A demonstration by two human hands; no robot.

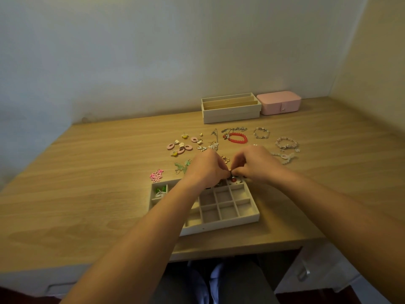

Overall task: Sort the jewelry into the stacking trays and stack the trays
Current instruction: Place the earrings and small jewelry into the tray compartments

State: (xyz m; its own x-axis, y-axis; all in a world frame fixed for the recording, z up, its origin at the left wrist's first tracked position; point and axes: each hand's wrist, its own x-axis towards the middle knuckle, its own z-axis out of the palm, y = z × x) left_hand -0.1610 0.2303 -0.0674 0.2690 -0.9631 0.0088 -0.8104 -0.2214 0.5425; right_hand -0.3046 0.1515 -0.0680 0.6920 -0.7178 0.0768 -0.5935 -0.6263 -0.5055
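Observation:
A cream tray with many small compartments [232,219] lies on the desk in front of me. Green earrings [159,190] lie in its far left compartment. My left hand [206,167] and my right hand [256,164] meet over the tray's far edge, fingers curled, pinching a small dark-and-red piece [232,175] between them. Loose jewelry lies beyond: pink hoop earrings [180,148], a red bead bracelet [237,138], pale bead bracelets [287,143], a pink flower piece [156,174] and green leaf earrings [183,167]. Two stacked cream trays [232,114] with long slots stand at the back.
A pink closed jewelry box [279,103] stands to the right of the stacked trays, near the wall. The wooden desk [87,183] has bare surface on the left and right. A drawer handle [303,274] shows below the desk's front edge.

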